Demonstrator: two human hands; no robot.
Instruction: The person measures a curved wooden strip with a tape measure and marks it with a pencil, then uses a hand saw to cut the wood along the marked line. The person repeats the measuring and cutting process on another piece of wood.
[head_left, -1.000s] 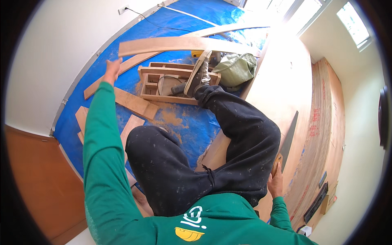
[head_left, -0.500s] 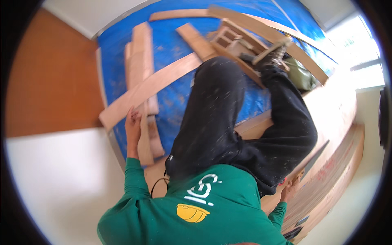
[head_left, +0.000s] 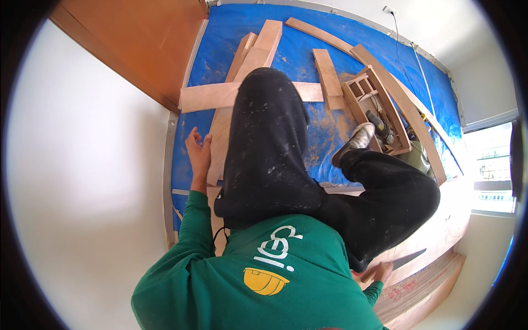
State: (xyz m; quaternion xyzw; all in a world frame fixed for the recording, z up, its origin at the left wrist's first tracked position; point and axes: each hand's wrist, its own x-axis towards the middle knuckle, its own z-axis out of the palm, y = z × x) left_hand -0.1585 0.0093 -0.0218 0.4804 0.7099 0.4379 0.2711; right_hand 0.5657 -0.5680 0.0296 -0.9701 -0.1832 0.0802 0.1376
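Observation:
My left hand is in the air beside my raised left knee, its fingers apart and nothing in them. Close to it, a pale board runs away from me along the floor. Across that board lies another plank, partly hidden behind my knee. Low on the right, my right hand is closed at the near end of a handsaw, whose dark tapering blade points away to the right over pale plywood. My body hides part of the saw's grip end.
Blue sheeting dusted with sawdust covers the floor. A wooden tool box with a power tool stands past my right shoe. Long strips lie beyond it. Stacked sheets are at right, a white wall at left.
The view has swung, shifting the floor and boards. My left hand has come away from the crossing plank it was beside. The saw remains at my right hand.

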